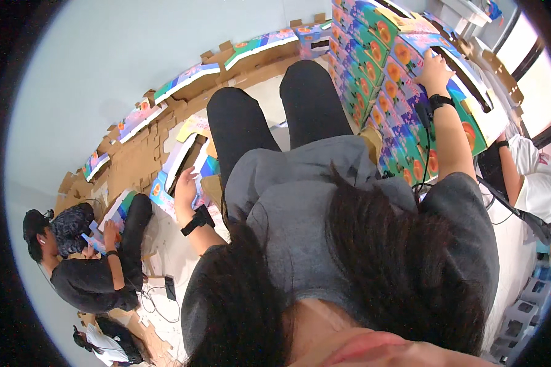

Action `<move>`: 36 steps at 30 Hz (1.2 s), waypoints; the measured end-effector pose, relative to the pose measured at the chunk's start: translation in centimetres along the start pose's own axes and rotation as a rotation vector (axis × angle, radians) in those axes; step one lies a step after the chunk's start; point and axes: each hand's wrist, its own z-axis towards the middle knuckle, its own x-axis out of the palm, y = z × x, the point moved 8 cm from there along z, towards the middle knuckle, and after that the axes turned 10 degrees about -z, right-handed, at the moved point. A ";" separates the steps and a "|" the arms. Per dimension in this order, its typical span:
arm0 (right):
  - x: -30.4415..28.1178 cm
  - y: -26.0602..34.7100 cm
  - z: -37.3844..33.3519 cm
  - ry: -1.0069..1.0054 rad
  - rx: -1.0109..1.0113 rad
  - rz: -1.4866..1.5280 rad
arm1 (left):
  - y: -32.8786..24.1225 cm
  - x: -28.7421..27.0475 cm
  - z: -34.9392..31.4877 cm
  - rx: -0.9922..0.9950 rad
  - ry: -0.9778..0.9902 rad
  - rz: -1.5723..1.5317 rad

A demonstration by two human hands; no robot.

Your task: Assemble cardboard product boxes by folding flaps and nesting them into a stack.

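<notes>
My left hand [185, 189] is beside my left thigh, at a printed carton [160, 189] with a dark slot in its top. Its fingers are loosely apart against the carton's edge near the slot. With my right arm reaching out, my right hand [435, 73] is on a top carton [410, 44] of the tall stack to my right. Its fingers bend over the strip beside the long slot, and the thumb lies lower on the printed side. Black bands circle both wrists. The undersides of both cartons are hidden.
Stacked fruit-printed cartons [355, 67] rise at the right. Flattened brown cardboard [144, 156] and more cartons line the wall. A person in black [89, 278] sits at the left handling a carton; another in white [539, 180] is at the right. A cable [156, 306] lies on the floor.
</notes>
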 end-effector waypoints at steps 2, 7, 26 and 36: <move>0.1 -0.3 0.0 0.043 0.023 0.009 | 0.2 0.0 -0.1 0.000 -0.011 -0.008; -0.9 0.0 0.2 0.086 0.054 0.005 | 1.1 -0.6 -0.3 0.016 -0.075 0.021; -11.0 22.3 -21.8 -0.181 -0.972 0.805 | 8.4 3.2 1.3 -0.270 -0.333 0.815; -9.4 21.0 -21.1 -0.109 -0.963 0.924 | 0.5 -0.4 0.3 -0.395 -0.388 0.699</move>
